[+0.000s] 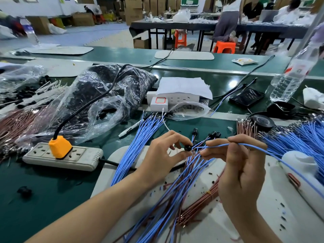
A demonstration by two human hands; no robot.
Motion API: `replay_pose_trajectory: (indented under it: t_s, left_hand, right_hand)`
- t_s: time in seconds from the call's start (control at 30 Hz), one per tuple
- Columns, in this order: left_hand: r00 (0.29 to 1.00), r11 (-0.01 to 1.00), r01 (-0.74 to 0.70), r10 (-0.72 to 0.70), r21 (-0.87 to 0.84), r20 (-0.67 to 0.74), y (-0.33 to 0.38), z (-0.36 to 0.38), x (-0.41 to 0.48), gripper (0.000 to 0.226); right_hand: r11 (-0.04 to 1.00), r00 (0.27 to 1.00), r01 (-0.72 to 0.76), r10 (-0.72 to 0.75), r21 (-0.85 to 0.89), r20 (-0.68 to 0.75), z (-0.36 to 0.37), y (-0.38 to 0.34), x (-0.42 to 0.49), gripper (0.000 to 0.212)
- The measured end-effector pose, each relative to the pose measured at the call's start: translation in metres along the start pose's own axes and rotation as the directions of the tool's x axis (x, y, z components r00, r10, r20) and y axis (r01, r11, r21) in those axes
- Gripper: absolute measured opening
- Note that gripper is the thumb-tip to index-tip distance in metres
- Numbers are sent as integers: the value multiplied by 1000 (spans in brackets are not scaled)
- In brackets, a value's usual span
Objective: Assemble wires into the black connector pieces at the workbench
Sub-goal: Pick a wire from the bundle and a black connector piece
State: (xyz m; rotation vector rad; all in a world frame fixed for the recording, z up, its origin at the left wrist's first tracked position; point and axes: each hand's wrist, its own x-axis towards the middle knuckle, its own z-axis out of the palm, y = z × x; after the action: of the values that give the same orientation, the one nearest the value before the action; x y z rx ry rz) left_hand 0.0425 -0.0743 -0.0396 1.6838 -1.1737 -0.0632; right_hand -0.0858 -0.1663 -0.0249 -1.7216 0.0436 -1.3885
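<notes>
The worktop [35,181] has a dark green surface. A white mat [245,216] lies at its near edge, under both hands. Behind the worktop is a large hall with a pale blue floor [78,35], stacks of cardboard boxes [133,9], orange stools [224,47] and a long dark table [175,25] where some persons sit or stand.

The left hand [164,155] holds a black connector piece [188,147] above the mat. Its grip is clamped on the piece, between the thumb and the fingertips. The right hand [240,165] has its grip closed on one blue wire [263,148], pinched between thumb and forefinger. The free end of this wire points to the connector piece and is just beside it; whether it is inside, I cannot tell.

Loose blue wires [138,142] and brown wires [201,202] lie across the mat below the hands.

Toward the left edge lies a grey power strip [73,158] with an orange plug [60,146] in it. Behind it is a clear plastic bag [108,95] full of black parts. Near the right edge stands a water bottle [289,79]; its red and white label is too blurred to read. A dark phone [246,97] lies near it. In the middle is a white charger [159,102] with a red frame on its face.
</notes>
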Motion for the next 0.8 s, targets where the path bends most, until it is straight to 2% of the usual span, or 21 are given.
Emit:
replay_pose_trajectory:
  t_s: [0.23, 0.47, 0.8]
  left_hand:
    - [1000, 1000, -13, 13, 13, 4, 2, 1, -1, 17]
    - [999, 1000, -27, 27, 1, 24, 8, 2, -3, 23]
    - [996, 996, -83, 83, 24, 8, 8, 2, -2, 32]
  right_hand:
    - [1000, 999, 0, 1, -17, 39, 3, 3, -3, 23]
    - [998, 998, -18, 22, -60, 59, 3, 8, -5, 16]
    - [979, 982, -127, 147, -160, 120, 5, 17, -8, 11]
